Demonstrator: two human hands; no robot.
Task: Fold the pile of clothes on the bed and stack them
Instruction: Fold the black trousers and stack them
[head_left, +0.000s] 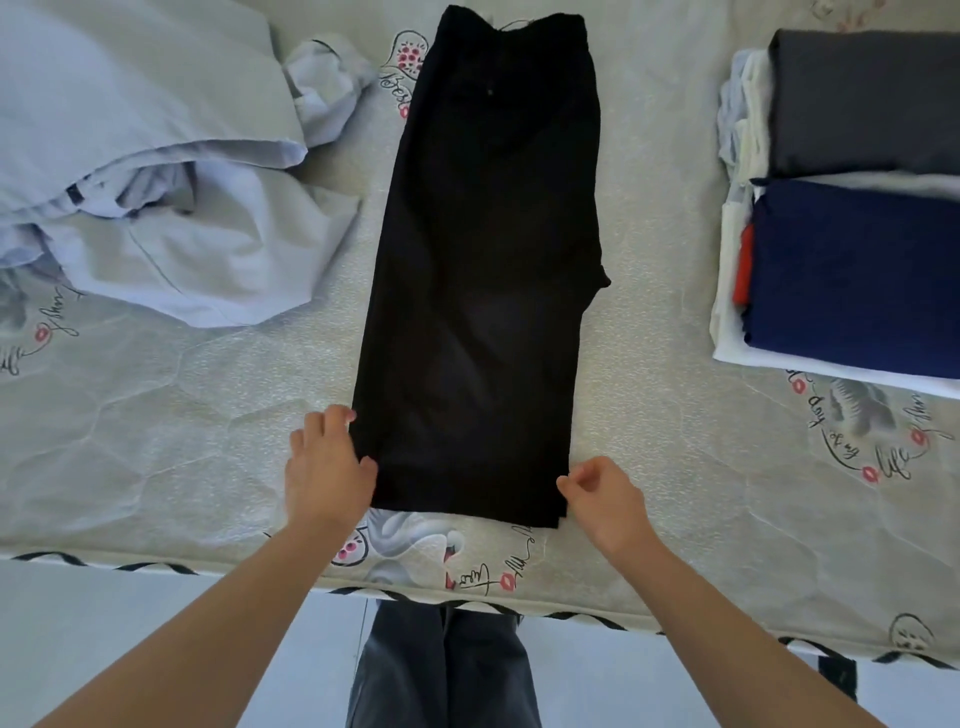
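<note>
A black garment (483, 270) lies flat in a long narrow strip down the middle of the bed (156, 457), its near hem close to the bed's front edge. My left hand (327, 467) grips the garment's near-left edge, thumb against the fabric and fingers curled. My right hand (605, 496) pinches the near-right corner with curled fingers. An unfolded pile of pale blue and white clothes (156, 182) sits at the left. At the right stands a stack of folded clothes (852, 270), with a navy piece in front and a grey piece (867, 98) behind it.
The patterned mattress shows bare on both sides of the black garment. Its front edge (597, 610) runs just below my hands, and my legs in dark trousers (447, 670) stand against it. White folded fabric (737, 358) lies under the navy piece.
</note>
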